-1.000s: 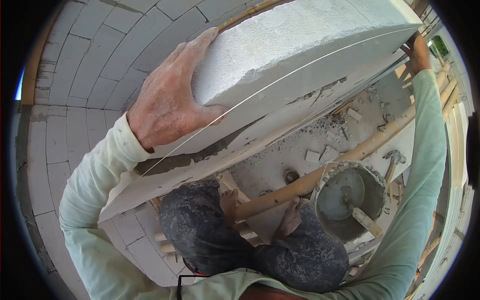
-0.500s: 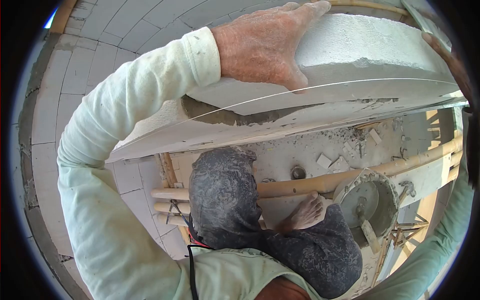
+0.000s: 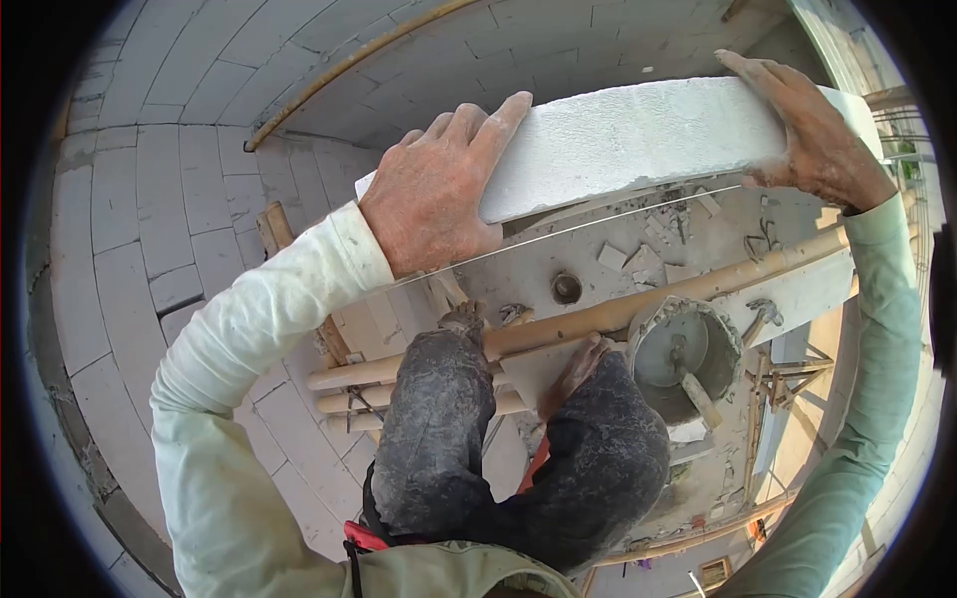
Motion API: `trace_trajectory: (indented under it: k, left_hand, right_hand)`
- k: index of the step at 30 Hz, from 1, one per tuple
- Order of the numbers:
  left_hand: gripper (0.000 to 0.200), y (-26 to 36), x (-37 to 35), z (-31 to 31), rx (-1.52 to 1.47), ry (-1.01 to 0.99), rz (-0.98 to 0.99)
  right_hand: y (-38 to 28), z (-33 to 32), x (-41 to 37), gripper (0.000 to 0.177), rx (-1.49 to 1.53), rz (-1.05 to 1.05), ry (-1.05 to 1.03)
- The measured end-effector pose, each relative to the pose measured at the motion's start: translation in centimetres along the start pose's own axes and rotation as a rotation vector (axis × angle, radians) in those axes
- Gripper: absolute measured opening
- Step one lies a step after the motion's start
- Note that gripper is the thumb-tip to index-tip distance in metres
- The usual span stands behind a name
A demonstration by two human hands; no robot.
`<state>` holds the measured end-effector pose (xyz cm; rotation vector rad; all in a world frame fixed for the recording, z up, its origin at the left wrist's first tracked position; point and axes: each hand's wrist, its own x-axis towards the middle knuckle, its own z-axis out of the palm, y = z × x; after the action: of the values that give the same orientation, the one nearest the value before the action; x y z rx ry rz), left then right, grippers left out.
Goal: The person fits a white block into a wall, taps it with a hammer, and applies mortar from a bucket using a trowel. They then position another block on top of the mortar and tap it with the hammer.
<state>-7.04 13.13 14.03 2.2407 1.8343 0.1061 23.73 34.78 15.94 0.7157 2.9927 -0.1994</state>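
A long white aerated concrete block [image 3: 638, 140] spans the upper middle of the view, its rough top face showing. My left hand [image 3: 444, 189] clasps its left part, with the thumb on the near side and the fingers over the top. Around its right end my right hand [image 3: 812, 135] is closed, fingers toward the far edge. A thin white string [image 3: 598, 220] runs along the near side of the block, close below both hands. The block's underside and what bears it are hidden from above.
Below stands a mortar bucket [image 3: 648, 384] with a wooden-handled tool [image 3: 701, 401] in it. A hammer [image 3: 763, 317] lies on a board beside it. Bamboo poles [image 3: 558, 331] cross the scaffold under my feet. Block walls [image 3: 150, 229] rise left and behind; broken pieces [image 3: 638, 261] litter the floor.
My view has shifted to look down over the block's top. My right hand, earlier at the edge of view, now shows fully on the block. My legs have moved apart.
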Motion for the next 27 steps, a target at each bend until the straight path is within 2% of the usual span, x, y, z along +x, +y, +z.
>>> trace_trajectory:
  k: [2,4,8,12,14,18,23,24,25,27]
  left_hand:
    - [0.102,0.3,0.3,0.1,-0.026,0.007,0.001]
    - [0.102,0.6,0.6,-0.3,-0.043,-0.078,-0.062]
    - [0.106,0.7,0.3,0.0,-0.082,-0.053,-0.086]
    - [0.112,1.1,0.1,0.1,-0.051,-0.002,-0.108]
    - [0.113,1.0,0.3,0.2,-0.053,-0.019,-0.147]
    - [0.107,1.1,0.1,0.3,-0.073,-0.058,-0.176]
    - [0.102,0.9,0.2,0.3,-0.104,-0.043,-0.172]
    - [0.099,0.7,0.4,0.3,-0.066,0.032,-0.111]
    - [0.097,0.4,0.4,-0.1,-0.023,0.105,-0.060]
    - [0.098,0.1,0.2,-1.2,0.028,0.093,-0.070]
  right_hand:
    - [-0.4,-0.1,0.2,0.098,-0.064,-0.044,0.003]
    - [-0.4,0.3,0.3,0.096,-0.094,-0.082,0.012]
    - [-0.8,0.3,0.4,0.100,-0.176,-0.098,0.022]
    - [0.2,-1.7,0.4,0.110,-0.328,-0.175,-0.128]
    - [0.4,-1.9,1.1,0.115,-0.271,-0.033,-0.266]
    - [0.9,-1.0,1.2,0.111,-0.280,-0.083,-0.199]
    - [0.2,-2.5,2.1,0.094,-0.284,-0.033,-0.408]
    - [0.1,-2.7,2.0,0.094,-0.293,-0.042,-0.415]
    - [0.0,-3.0,1.7,0.093,-0.304,-0.021,-0.397]
    - [-0.4,-3.0,0.8,0.092,-0.334,-0.005,-0.305]
